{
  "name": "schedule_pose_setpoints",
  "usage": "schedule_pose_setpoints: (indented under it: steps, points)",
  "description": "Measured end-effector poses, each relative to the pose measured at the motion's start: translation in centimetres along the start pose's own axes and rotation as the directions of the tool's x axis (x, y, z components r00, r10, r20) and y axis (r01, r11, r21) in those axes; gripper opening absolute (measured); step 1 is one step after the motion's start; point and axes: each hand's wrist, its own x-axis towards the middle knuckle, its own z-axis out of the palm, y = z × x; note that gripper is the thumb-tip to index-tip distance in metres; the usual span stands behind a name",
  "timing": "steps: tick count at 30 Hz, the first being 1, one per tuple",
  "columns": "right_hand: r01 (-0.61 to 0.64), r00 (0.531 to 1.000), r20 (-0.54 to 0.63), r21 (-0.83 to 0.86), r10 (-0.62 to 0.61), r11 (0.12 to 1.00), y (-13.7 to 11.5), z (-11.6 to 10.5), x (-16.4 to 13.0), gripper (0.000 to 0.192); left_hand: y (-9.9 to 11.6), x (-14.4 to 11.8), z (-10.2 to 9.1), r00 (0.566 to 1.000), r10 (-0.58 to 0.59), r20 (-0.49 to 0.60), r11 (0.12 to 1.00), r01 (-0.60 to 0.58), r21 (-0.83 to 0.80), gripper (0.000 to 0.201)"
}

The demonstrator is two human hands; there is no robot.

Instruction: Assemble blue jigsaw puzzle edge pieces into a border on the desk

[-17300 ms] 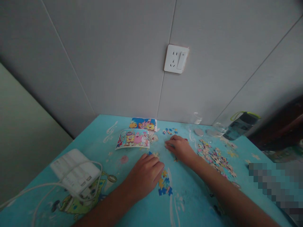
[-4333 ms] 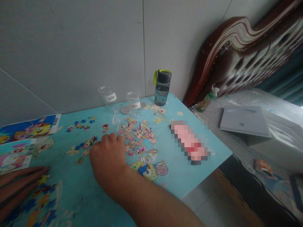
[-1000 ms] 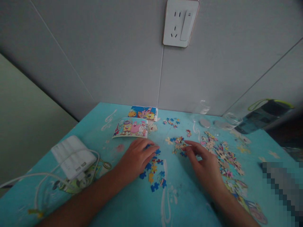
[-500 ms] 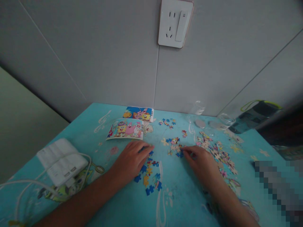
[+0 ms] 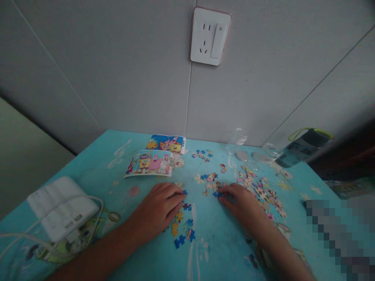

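My left hand (image 5: 164, 203) rests on the tabletop, its fingers closed together. At its fingertips is a small blue puzzle piece (image 5: 184, 192). Just below that hand lies a partly joined group of blue and yellow puzzle pieces (image 5: 175, 229), some of it hidden by the fingers. Across from it, my right hand (image 5: 237, 198) pinches at a blue puzzle piece (image 5: 216, 194) beside a loose cluster of multicoloured pieces (image 5: 211, 178). A larger heap of mixed puzzle pieces (image 5: 265, 191) spreads beyond the right wrist.
Two cartoon picture cards (image 5: 149, 163) lie at the back left. A white power adapter (image 5: 63, 207) with a cable sits at left. More blue pieces (image 5: 202, 154), a round lid (image 5: 241, 156), clear containers (image 5: 238, 137) and a dark bottle (image 5: 301, 148) stand toward the wall.
The view has shifted slightly. My left fingertips have drawn back a little toward me, to the blue piece. My right fingertips have also come slightly nearer, at the blue piece by the cluster.
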Motion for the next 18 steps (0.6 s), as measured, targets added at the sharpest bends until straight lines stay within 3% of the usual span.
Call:
schedule_pose_setpoints:
  steps: [11, 14, 18]
  points:
    - [0.107, 0.994, -0.028, -0.011, -0.107, 0.994, -0.7, 0.3, -0.3, 0.018, 0.3, 0.1, -0.2, 0.999, 0.027, 0.029, 1.000, -0.027, -0.002, 0.031]
    - [0.221, 0.975, 0.028, 0.036, -0.222, 0.975, -1.8, 0.3, -0.7, 0.016, 0.3, 0.1, -0.2, 0.999, 0.023, 0.031, 1.000, -0.023, -0.002, 0.032]
    - [0.397, 0.909, 0.072, 0.146, -0.410, 0.906, -3.6, 0.6, -1.3, 0.019, 0.4, 0.1, -0.2, 0.999, 0.025, 0.026, 1.000, -0.026, 0.003, 0.030]
